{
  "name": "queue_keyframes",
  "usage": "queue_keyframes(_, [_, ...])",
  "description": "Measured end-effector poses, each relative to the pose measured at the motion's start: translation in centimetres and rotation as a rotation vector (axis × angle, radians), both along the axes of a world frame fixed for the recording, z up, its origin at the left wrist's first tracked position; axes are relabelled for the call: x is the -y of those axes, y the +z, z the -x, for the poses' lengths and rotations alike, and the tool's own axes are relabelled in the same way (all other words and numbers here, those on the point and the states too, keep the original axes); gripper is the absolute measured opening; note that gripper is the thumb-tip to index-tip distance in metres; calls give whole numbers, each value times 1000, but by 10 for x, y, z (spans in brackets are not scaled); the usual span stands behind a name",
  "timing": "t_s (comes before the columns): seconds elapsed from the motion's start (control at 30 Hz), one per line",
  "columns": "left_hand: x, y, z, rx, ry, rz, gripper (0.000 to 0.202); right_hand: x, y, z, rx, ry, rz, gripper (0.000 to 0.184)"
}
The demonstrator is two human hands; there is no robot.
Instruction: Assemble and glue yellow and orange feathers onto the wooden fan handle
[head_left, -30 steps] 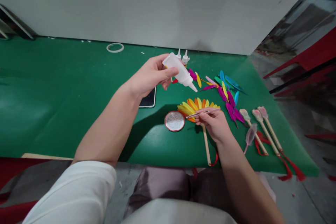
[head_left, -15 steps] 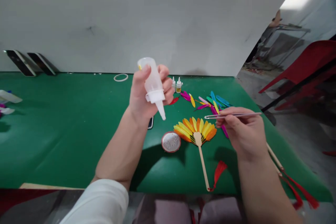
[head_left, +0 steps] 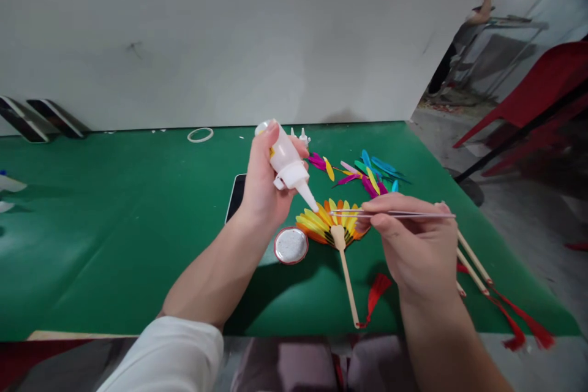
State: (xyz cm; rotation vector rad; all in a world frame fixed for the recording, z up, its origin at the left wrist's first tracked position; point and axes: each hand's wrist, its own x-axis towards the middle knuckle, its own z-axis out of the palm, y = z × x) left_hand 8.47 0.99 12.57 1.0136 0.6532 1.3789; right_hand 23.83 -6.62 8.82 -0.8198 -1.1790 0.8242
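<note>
My left hand (head_left: 269,187) is closed around a translucent glue bottle (head_left: 285,156), tilted with its white nozzle pointing down to the right. Between the fingers and thumb of my right hand (head_left: 413,236) are metal tweezers (head_left: 399,214), lying nearly level, their tips close to the nozzle. Both tools appear above a fan of yellow and orange feathers (head_left: 316,222) with a pale wooden handle (head_left: 348,282) and a red tassel (head_left: 377,295). Whether the tweezer tips grip anything is too small to tell. A small round dish (head_left: 291,245) sits left of the fan.
Loose coloured feathers (head_left: 362,173) lie behind the fan. Several wooden handles (head_left: 475,263) with red tassels rest at the right. A phone (head_left: 236,197) is partly behind my left arm. A white board (head_left: 184,43) stands along the back of the green table (head_left: 138,226).
My left hand has brought the glue bottle right and lower, toward the fan. The right hand has moved left, and the tweezer tips are now beside the nozzle. The view has tilted slightly.
</note>
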Motion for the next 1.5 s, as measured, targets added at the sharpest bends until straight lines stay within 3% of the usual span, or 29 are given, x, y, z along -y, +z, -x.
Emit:
queue_keyframes(0.17, [4,0,-3,-22,-30,-10,56,1,-1,0,13,-22,-12,8])
queue_keyframes(0.4, [7,2,-3,-23,75,7,57,3,2,5,8,13,-35,11])
queue_keyframes(0.7, [12,6,-4,11,113,1,58,4,0,4,43,6,-36,14])
queue_keyframes(1.2, [13,4,-4,38,133,-56,41,2,-2,5,21,0,-76,16])
queue_keyframes(1.5, [12,2,-4,-7,160,-96,45,1,-2,5,9,-1,-87,16])
